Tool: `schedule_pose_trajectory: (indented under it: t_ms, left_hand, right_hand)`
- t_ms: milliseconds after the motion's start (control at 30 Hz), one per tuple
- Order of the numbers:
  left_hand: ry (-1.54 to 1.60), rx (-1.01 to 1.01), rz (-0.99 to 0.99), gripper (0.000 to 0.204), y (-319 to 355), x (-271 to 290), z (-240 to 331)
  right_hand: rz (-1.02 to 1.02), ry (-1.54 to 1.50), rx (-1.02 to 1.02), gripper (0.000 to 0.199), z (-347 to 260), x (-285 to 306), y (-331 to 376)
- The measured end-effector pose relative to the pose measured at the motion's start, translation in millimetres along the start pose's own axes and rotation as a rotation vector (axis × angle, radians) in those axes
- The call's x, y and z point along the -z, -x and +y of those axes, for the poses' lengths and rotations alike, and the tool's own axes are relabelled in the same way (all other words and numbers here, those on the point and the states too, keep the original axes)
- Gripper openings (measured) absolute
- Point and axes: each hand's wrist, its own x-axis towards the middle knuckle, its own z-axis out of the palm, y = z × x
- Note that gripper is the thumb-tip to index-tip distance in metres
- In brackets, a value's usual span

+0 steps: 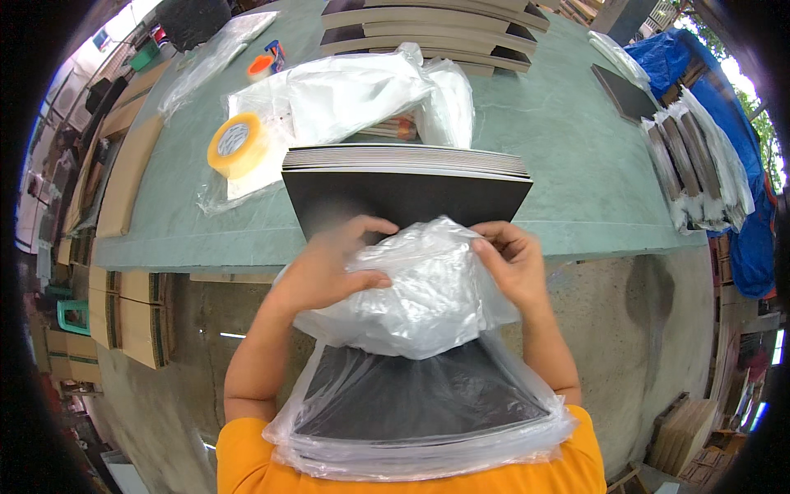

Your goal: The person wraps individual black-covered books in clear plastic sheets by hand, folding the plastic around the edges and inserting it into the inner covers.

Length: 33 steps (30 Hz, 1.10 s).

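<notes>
Bunched clear plastic (pixel 420 288) spans the gap between my two hands. It belongs to a plastic bag whose lower part covers black boards (pixel 420 391) against my body. My left hand (pixel 333 263) is slightly blurred, its thumb resting on the plastic and its fingers apart. Between thumb and fingertips, my right hand (pixel 510 255) pinches the edge of the film. Just beyond the hands, a stack of black boards with pale edges (pixel 407 185) leans at the table's near edge. The plastic hides whether these boards and the bagged ones are one stack.
On the green table (pixel 559 165) lie a yellow tape roll (pixel 234 146), an orange tape dispenser (pixel 262 66) and white plastic sheets (pixel 354 95). More stacked boards (pixel 436 33) stand at the back. Plastic-wrapped boards (pixel 695 160) are at the right, cartons (pixel 136 313) at lower left.
</notes>
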Motion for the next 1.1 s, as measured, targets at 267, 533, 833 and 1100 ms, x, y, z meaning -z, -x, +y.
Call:
schedule_pose_trajectory:
  t_ms: [267, 533, 833, 1100]
  left_hand:
    - [-0.546, -0.244, 0.290, 0.046, 4, 2, 3]
    - [-0.008, -0.237, 0.182, 0.061, -20, -68, 20]
    - [0.101, -0.277, 0.154, 0.036, -23, -68, 13]
    - [-0.034, 0.362, 1.007, 0.033, 93, 59, -139]
  right_hand:
    - [-0.148, 0.131, -0.190, 0.015, 11, 17, 1]
    - [-0.111, -0.323, -0.150, 0.017, 23, -25, 2]
    - [-0.129, -0.719, -0.196, 0.021, 33, -19, -6]
    - [0.287, -1.037, -0.100, 0.019, 62, 75, 35]
